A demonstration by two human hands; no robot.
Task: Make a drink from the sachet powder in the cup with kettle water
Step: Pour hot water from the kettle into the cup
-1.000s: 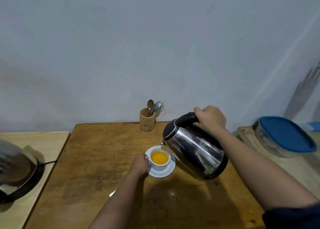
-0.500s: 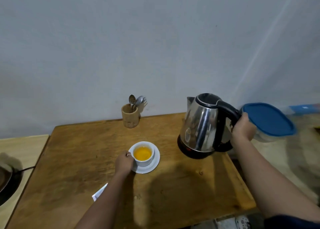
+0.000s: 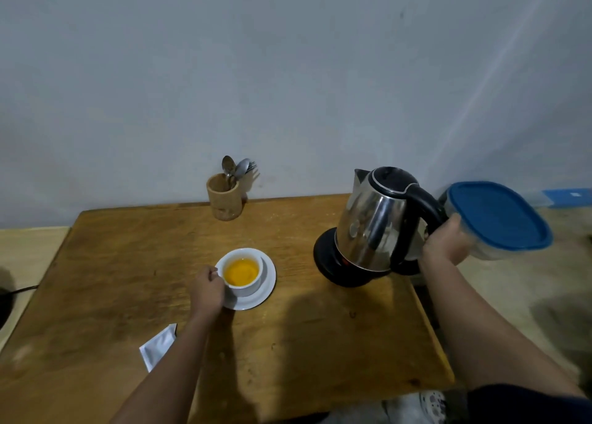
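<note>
A white cup (image 3: 244, 286) holding orange liquid stands on a white saucer (image 3: 264, 290) in the middle of the wooden table (image 3: 112, 279). My left hand (image 3: 207, 289) grips the cup at its left side. The steel kettle (image 3: 373, 220) with a black lid and handle sits upright at the table's right on its black base (image 3: 333, 268). My right hand (image 3: 446, 244) is closed around the lower part of its handle. A white sachet (image 3: 157, 346) lies on the table near my left forearm.
A wooden holder (image 3: 223, 197) with spoons and a fork stands at the table's back edge by the wall. A clear container with a blue lid (image 3: 495, 215) sits right of the kettle. A black cable (image 3: 19, 290) lies on the paler surface at left.
The kettle went from tilted over the cup to upright, moved right and came down onto its base. My left hand stayed on the cup.
</note>
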